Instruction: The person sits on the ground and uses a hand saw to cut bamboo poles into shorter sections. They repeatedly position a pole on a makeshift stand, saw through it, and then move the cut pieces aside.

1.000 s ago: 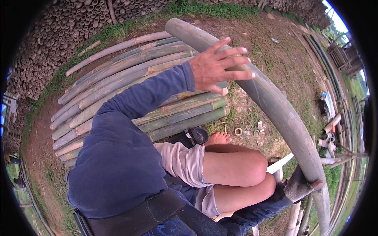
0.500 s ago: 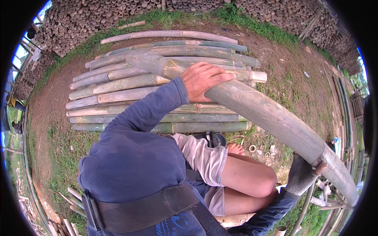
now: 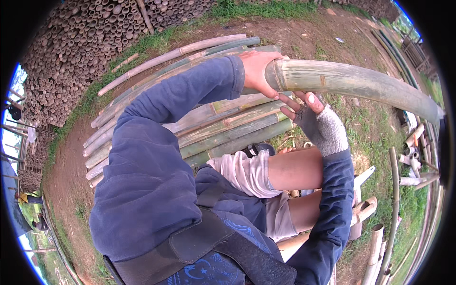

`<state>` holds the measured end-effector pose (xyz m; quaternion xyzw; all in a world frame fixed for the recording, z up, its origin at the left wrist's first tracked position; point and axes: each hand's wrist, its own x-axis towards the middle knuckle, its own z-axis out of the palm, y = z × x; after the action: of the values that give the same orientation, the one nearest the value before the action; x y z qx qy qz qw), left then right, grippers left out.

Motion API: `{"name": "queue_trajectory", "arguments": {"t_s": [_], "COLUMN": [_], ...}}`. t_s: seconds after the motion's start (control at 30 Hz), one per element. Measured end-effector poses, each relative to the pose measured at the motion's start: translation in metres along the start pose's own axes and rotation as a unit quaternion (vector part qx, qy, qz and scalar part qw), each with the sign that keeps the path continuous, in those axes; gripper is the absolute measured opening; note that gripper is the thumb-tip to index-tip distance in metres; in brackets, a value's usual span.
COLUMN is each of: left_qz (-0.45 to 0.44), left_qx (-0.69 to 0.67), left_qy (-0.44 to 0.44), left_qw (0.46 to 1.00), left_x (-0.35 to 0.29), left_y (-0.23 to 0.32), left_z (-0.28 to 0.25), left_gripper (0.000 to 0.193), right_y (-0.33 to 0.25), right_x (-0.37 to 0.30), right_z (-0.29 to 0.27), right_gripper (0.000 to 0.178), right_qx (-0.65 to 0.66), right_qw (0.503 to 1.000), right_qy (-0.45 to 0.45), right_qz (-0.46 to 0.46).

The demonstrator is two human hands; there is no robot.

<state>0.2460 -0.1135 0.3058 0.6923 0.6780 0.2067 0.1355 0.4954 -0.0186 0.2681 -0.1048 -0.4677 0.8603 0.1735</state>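
Note:
A thick green-grey bamboo pole [image 3: 361, 78] stretches from the middle of the view out to the right edge. My bare left hand [image 3: 260, 71] is wrapped round it at a pale node ring. Just under the pole, close beside the left hand, is my right hand [image 3: 316, 116] in a grey fingerless glove. Its fingers point left and stand apart, with the thumb up near the pole's underside; whether they touch it I cannot tell. Beneath my left arm lies a row of cut bamboo poles [image 3: 232, 121], partly hidden by the sleeve.
Stacked bamboo ends [image 3: 90, 42] form a wall at the far left. To the right lie short bamboo offcuts [image 3: 413, 164], and upright bamboo sticks [image 3: 392, 199] stand at the lower right. A white-handled tool [image 3: 365, 175] sits beside my knee.
The pole has swung from a steep slant to nearly level. My right hand has come from its far right part to beside my left hand. The view has turned to the right.

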Motion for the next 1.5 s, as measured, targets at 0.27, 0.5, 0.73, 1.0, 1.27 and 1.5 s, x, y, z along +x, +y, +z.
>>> {"name": "queue_trajectory", "arguments": {"t_s": [0.27,0.5,0.73,1.0,1.27,1.5], "left_qz": [-0.110,-0.233,-0.329,-0.481,-0.455,-0.381], "left_qx": [0.247,0.198,0.103,0.075,0.140,0.198], "left_qy": [0.086,0.083,0.007,-0.060,0.037,0.105], "left_qw": [0.959,0.948,0.939,0.872,0.879,0.897], "left_x": [-0.029,-0.079,-0.175,-0.174,-0.143,-0.101], "left_y": [-0.068,-0.212,-0.361,-0.463,-0.450,-0.410], "left_z": [-0.011,-0.045,-0.017,0.019,0.058,0.080], "left_gripper": [0.104,0.118,0.132,0.132,0.121,0.106], "right_y": [-0.021,-0.043,-0.066,-0.050,-0.045,-0.050], "right_x": [-0.045,-0.098,-0.145,-0.145,-0.148,-0.157], "right_z": [-0.037,-0.011,-0.024,-0.028,-0.029,-0.035], "right_gripper": [0.079,0.085,0.080,0.081,0.083,0.087], "right_qx": [-0.069,-0.161,-0.101,-0.141,-0.190,-0.232], "right_qw": [0.974,0.947,0.920,0.892,0.858,0.836], "right_qy": [0.192,0.220,0.291,0.353,0.415,0.432], "right_qz": [-0.102,-0.170,-0.241,-0.245,-0.235,-0.245]}}
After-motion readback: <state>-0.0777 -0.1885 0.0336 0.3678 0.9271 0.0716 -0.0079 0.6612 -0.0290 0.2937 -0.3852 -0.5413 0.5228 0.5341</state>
